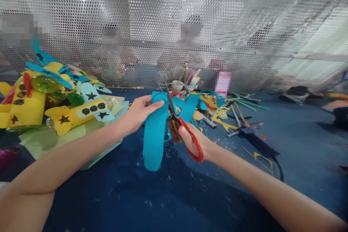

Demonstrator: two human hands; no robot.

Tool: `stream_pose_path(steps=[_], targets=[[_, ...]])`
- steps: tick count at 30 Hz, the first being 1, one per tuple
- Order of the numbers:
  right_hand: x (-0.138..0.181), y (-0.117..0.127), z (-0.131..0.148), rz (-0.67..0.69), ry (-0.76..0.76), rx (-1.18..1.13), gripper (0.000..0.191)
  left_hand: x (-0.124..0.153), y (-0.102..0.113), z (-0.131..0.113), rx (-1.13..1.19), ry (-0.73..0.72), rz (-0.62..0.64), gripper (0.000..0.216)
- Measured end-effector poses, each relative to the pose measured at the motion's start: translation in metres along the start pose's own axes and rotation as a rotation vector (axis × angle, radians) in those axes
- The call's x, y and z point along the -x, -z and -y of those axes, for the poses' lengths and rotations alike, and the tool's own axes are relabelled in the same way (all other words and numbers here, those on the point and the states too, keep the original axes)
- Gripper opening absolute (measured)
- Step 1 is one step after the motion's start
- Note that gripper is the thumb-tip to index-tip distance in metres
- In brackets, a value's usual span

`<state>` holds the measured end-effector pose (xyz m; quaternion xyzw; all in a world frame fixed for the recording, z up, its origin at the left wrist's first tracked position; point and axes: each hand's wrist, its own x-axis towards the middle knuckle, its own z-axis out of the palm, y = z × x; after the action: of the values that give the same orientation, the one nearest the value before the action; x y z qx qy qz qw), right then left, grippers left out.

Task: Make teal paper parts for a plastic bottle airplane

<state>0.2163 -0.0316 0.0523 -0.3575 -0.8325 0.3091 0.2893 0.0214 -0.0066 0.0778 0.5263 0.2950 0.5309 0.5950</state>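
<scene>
My left hand (140,113) pinches a long blue paper strip (154,141) near its upper end, thumb on the front face. The strip hangs down, its lower end rounded, with a dark curved line drawn near the top. In my right hand (187,137) is a pair of scissors (194,141) with red and yellow handles. Their blades point up and are parted, right at the strip's upper right edge. Whether paper lies between the blades I cannot tell. Behind the scissors lies another blue paper piece (190,107).
Yellow and blue paper airplanes (81,110) lie at left on pale green sheets (65,136). Paper scraps (225,125) and a dark blue glue gun (258,139) with a cord lie at right. Behind stand a white cup (177,86) and a perforated metal screen (152,18).
</scene>
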Motion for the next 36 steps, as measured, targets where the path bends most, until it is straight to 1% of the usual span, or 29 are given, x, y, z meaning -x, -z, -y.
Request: stream_pose_path(steps=[6,12,16,25,31,36], targets=[[-0.0003,-0.0001,-0.0024,0.002,-0.011,0.015,0.057,0.0014,-0.0004,0.0005,-0.030,-0.028,-0.012,0.016],[-0.0019,-0.0012,-0.0009,-0.021,-0.043,0.027,0.056,0.0016,-0.0005,0.0065,-0.019,-0.011,-0.035,0.020],[-0.0020,-0.0010,0.0001,-0.027,-0.021,0.039,0.054,0.0023,-0.0018,0.0082,-0.023,-0.019,-0.069,0.021],[-0.0013,0.0003,0.0021,-0.039,-0.006,0.056,0.053,0.0017,-0.0008,0.0078,-0.014,-0.024,-0.059,0.020],[-0.0025,0.0024,0.0025,-0.010,-0.040,0.066,0.055,0.0021,-0.0027,0.0066,-0.004,-0.013,-0.075,0.018],[-0.0027,0.0017,0.0008,-0.043,-0.059,0.063,0.054,0.0028,-0.0037,0.0062,-0.005,-0.016,-0.070,0.018]])
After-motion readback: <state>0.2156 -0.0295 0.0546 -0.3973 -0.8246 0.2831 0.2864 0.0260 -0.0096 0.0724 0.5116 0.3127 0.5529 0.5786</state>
